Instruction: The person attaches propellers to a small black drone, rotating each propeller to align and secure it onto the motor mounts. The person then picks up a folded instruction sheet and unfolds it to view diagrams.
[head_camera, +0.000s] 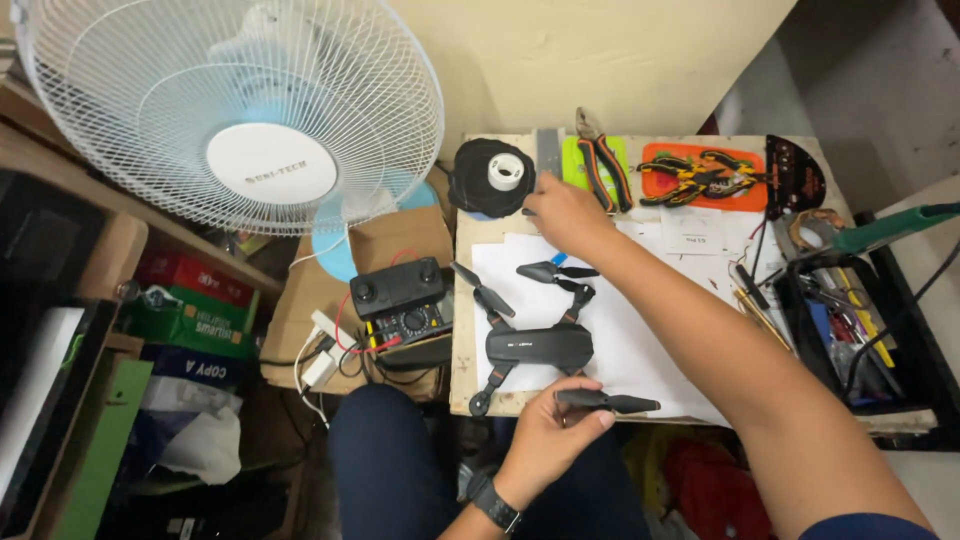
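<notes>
My left hand (548, 432) is at the near edge of the table (462, 300), fingers clamped on a black propeller (607, 402), blade sticking out to the right past my fingertips. The black drone (537, 345) sits on white paper (640, 340) just beyond that hand, body near the front edge, arms folded out; one front arm w/ its prop (556, 271) points toward the back. My right hand (565, 212) is stretched across to the back-left part of the table, fingers bunched together; can't tell if they grip anything. It's just beside a white tape roll (504, 172) resting on a black round pad (488, 180) at the back-left corner. Red-handled pliers (603, 160) lie on a green card right of that hand, along the back edge. Orange tray (700, 176) w/ more pliers further right. Multimeter (402, 300) on a cardboard box left of the table, white fan (235, 110) above it.
</notes>
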